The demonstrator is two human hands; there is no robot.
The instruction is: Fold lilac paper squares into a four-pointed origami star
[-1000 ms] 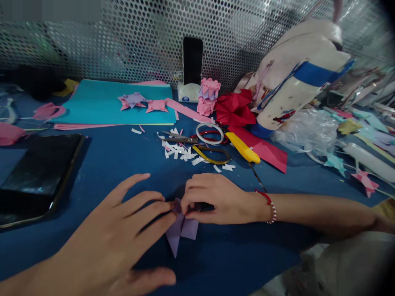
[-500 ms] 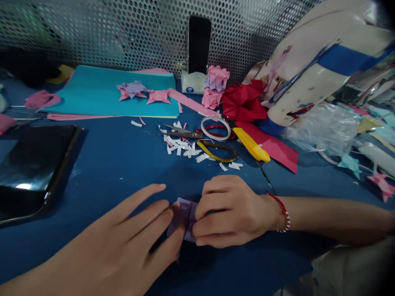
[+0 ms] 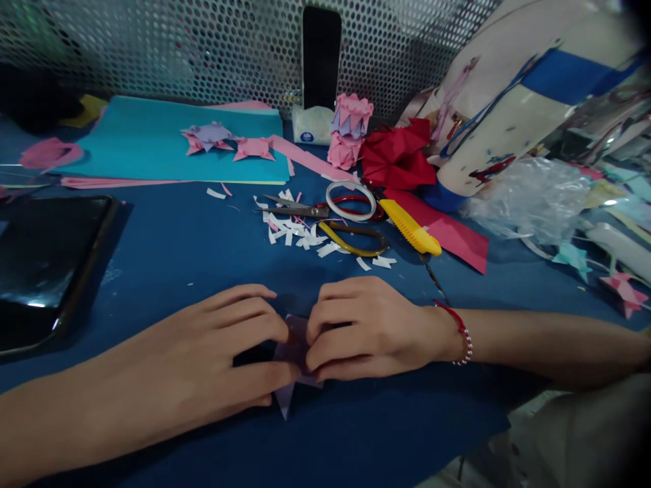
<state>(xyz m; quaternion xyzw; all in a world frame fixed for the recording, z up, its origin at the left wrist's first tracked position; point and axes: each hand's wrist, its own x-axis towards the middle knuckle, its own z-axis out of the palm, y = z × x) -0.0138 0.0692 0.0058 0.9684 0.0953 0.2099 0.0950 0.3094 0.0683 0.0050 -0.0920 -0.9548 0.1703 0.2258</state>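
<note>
Purple folded paper (image 3: 296,349) lies low on the dark blue tabletop (image 3: 178,251), between our hands, one pointed corner jutting toward us. Our left hand (image 3: 203,346) reaches its left side, thumb somewhat apart from the bent fingers, tips at the paper; whether they pinch it we cannot tell. Our right hand (image 3: 373,329), bracelet of red cord and silvery beads (image 3: 465,339) at the wrist, holds the right side with curled fingers drawn close together; they hide part of the folds. Left of us, a large black glossy device (image 3: 55,257) lies flat. Beyond the hands we note white paper scraps (image 3: 300,236) around metal scissors (image 3: 319,212), blades parted, with a white ring (image 3: 330,209) over the handles. Just right, a yellow plastic cutter (image 3: 411,226) touches a red paper strip (image 3: 460,242). Farther back: bright teal paper sheets (image 3: 147,146), a pink-and-purple folded paper stack (image 3: 350,122), a red folded paper piece (image 3: 399,154). Farthest, a black phone (image 3: 321,57) stands upright near the perforated metal panel (image 3: 228,54).
</note>
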